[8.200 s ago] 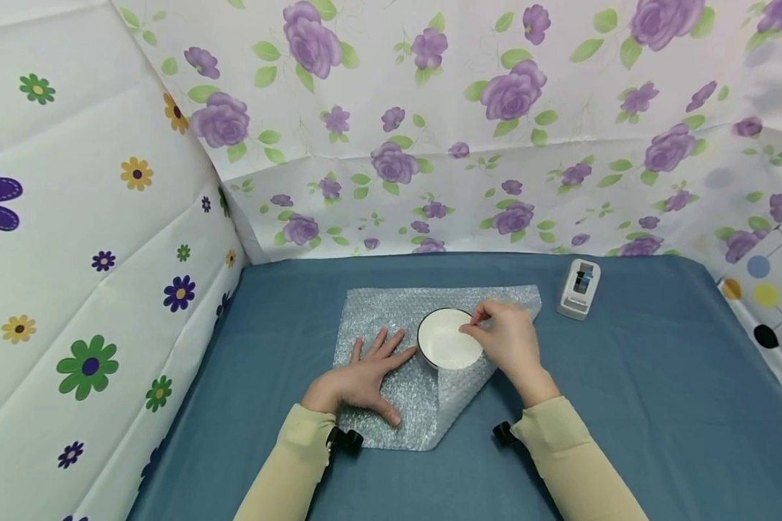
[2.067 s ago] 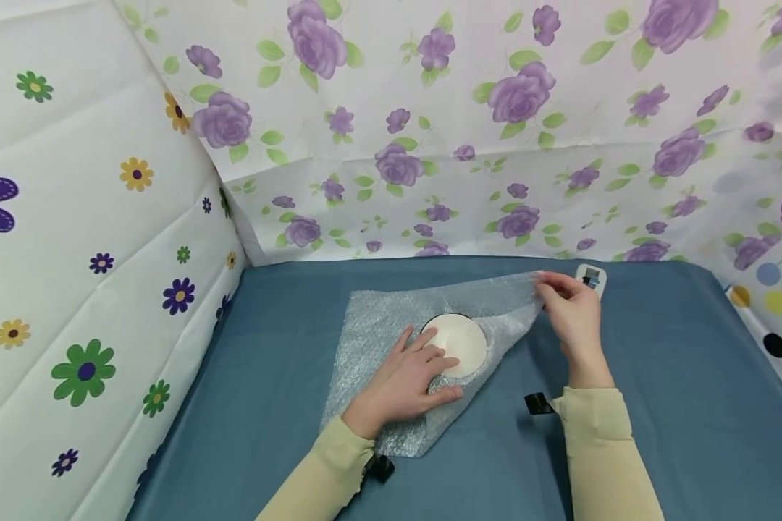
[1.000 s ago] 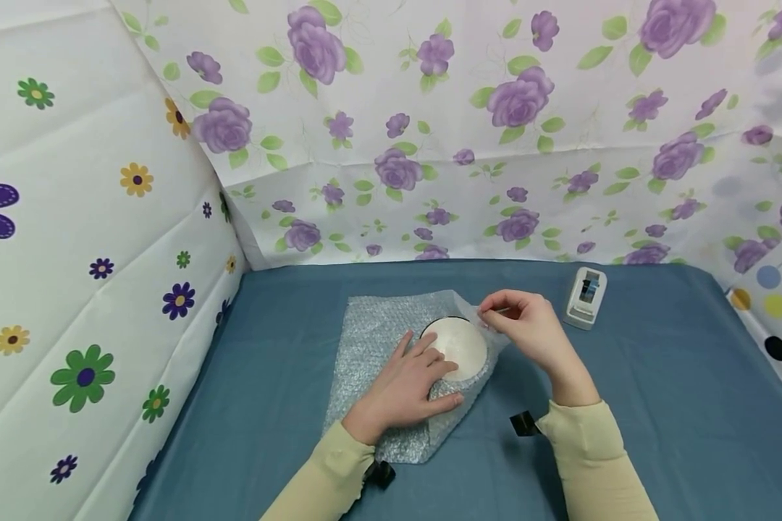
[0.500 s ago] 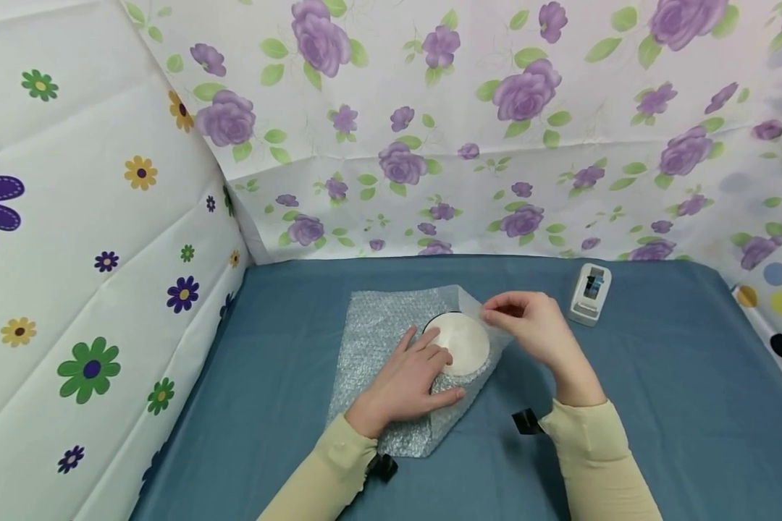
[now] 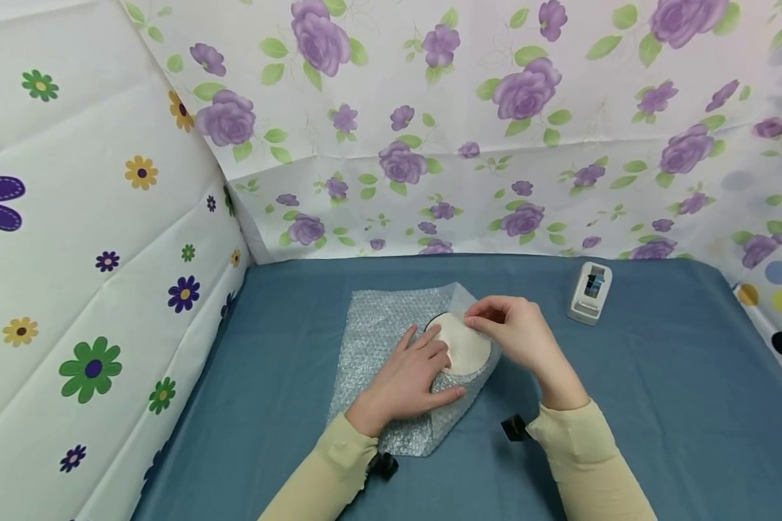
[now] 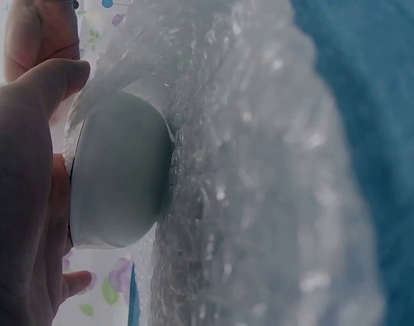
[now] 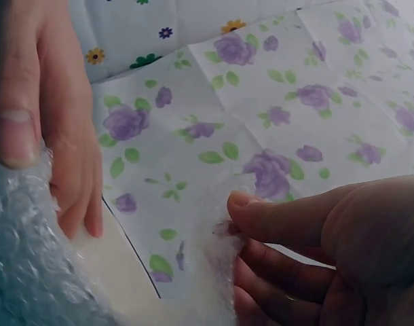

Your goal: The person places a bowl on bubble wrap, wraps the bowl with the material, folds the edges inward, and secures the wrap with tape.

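Note:
A white bowl (image 5: 469,349) with a thin dark rim stands upright on a sheet of bubble wrap (image 5: 374,333). Its near and right sides are covered by a fold of the wrap. My left hand (image 5: 407,380) lies over the bowl's left side, fingers extended into it and thumb on the folded wrap. In the left wrist view the outer wall of the bowl (image 6: 122,173) shows between the hand and the wrap. My right hand (image 5: 518,336) pinches a wrap edge at the bowl's far right rim; the right wrist view shows thumb and fingertips gripping that film (image 7: 224,244).
A white tape dispenser (image 5: 589,293) sits at the back right of the blue-covered table (image 5: 678,391). Flower-printed sheets (image 5: 397,202) hang behind and along the left. Black wrist cameras (image 5: 514,428) hang below both cuffs.
My right hand folded the wrap up over the bowl's right side, drawing its corner inward from the far right to the rim. My left hand moved from the flat wrap onto the bowl.

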Demonstrator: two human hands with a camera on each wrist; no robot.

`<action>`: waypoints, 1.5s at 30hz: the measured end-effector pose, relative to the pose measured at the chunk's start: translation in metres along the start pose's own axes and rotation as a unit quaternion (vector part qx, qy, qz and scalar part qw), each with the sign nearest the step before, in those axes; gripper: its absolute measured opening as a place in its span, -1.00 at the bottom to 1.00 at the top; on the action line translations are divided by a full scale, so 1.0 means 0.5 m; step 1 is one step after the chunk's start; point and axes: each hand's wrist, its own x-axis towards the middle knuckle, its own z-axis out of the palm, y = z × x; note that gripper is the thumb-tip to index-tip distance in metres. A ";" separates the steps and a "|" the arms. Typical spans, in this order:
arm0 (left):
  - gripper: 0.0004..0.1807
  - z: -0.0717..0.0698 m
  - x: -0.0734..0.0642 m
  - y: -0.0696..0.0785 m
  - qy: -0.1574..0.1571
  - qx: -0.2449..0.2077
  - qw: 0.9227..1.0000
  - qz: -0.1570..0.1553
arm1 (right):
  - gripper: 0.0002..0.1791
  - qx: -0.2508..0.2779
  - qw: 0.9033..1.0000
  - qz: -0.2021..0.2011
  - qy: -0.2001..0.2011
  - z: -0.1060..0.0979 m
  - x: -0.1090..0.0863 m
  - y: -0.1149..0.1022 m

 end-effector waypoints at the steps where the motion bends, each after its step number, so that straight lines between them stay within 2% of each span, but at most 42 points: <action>1: -0.50 0.000 0.000 -0.001 0.000 0.000 1.000 0.000 | -0.88 0.002 1.000 -0.001 -0.002 0.003 0.002 0.000; 9: -0.47 -0.001 0.000 -0.006 0.001 0.004 1.000 0.005 | -0.87 -0.025 0.999 0.025 -0.007 0.015 0.012 0.016; 15: -0.49 -0.001 -0.001 -0.013 0.011 0.002 1.000 0.020 | -0.82 -0.039 0.998 0.037 -0.032 0.017 0.014 0.022; 21: -0.49 -0.010 0.000 -0.030 0.042 -0.003 0.999 0.035 | -0.85 -0.054 0.996 0.029 -0.062 0.022 0.016 0.021; 25: -0.54 -0.025 -0.002 -0.042 0.074 -0.014 0.996 0.046 | -0.85 -0.060 0.996 0.019 -0.066 0.027 0.013 0.017; 29: -0.60 -0.035 -0.004 -0.051 0.094 -0.013 0.994 0.055 | -0.86 -0.084 0.994 0.008 -0.067 0.035 0.008 0.011; 36: -0.66 -0.035 -0.005 -0.056 0.093 -0.003 0.994 0.054 | -0.87 -0.129 0.989 0.013 -0.076 0.057 0.004 0.000; 45: -0.62 -0.037 -0.008 -0.058 0.083 -0.006 0.996 0.041 | -0.92 -0.162 0.983 0.014 -0.085 0.083 0.002 -0.002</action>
